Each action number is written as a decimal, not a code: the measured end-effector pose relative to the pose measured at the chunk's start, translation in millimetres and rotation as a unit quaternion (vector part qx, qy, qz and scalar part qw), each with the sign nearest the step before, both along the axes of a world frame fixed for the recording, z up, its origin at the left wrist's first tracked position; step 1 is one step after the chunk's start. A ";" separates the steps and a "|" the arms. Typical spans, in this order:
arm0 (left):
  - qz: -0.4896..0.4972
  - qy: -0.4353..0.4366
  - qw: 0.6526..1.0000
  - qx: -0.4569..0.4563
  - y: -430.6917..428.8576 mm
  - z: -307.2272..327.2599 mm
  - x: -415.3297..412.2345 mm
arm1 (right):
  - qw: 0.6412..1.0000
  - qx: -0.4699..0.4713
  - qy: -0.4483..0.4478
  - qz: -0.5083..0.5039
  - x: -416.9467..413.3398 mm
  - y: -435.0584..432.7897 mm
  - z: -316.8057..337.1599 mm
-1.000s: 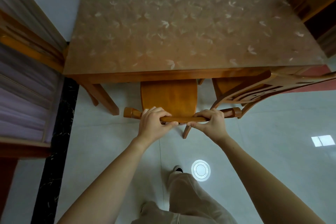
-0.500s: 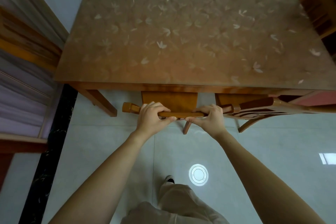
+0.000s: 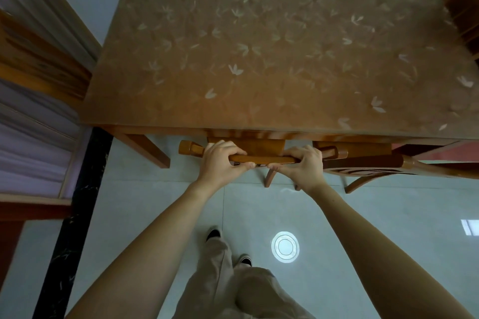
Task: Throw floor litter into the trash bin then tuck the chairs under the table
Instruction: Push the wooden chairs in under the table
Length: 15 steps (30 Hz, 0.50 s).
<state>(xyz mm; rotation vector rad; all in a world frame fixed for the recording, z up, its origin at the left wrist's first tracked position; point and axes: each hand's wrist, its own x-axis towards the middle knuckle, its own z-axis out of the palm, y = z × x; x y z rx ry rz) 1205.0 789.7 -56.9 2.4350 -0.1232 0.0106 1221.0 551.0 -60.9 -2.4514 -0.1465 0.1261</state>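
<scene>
- Left hand [image 3: 220, 160] wrapped over the top rail of a wooden chair [image 3: 259, 147]; fingers curled over the far edge, thumb pinched underneath. Clamped tight on the rail.
- Right hand [image 3: 304, 166] gripping the same rail just beside the left, thumbs nearly meeting at the rail's middle. Also clamped on it.
- Chair seat almost wholly beneath the table [image 3: 259, 54]; only a narrow strip of seat shows between the table's near edge and the rail. One rear leg visible below the hands, touching the floor.
- Table top carries a brown covering with a pale leaf pattern; one table leg stands at the near left corner.
- Second chair [image 3: 388, 163] sits just to the right, its carved backrest lying beside the right hand; seat partly under the table, backrest out past the edge.
- Floor [image 3: 155, 215] of pale glossy tiles, a round lamp reflection [image 3: 285, 247] near the person's shoes. No litter discernible on the visible tiles.
- Wooden shelving [image 3: 39, 124] along the left wall, blurred.
</scene>
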 end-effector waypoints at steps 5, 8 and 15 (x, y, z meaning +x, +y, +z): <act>-0.011 0.002 1.000 0.003 4.6 0.1 9.2 | 1.000 -0.014 0.015 -0.008 7.4 3.7 0.9; -0.019 -0.001 1.000 0.010 7.0 2.9 7.4 | 0.999 -0.023 0.037 -0.006 5.8 3.0 0.8; -0.058 0.034 0.998 -0.003 21.1 21.5 2.8 | 1.000 0.003 0.015 0.017 -11.8 17.7 38.4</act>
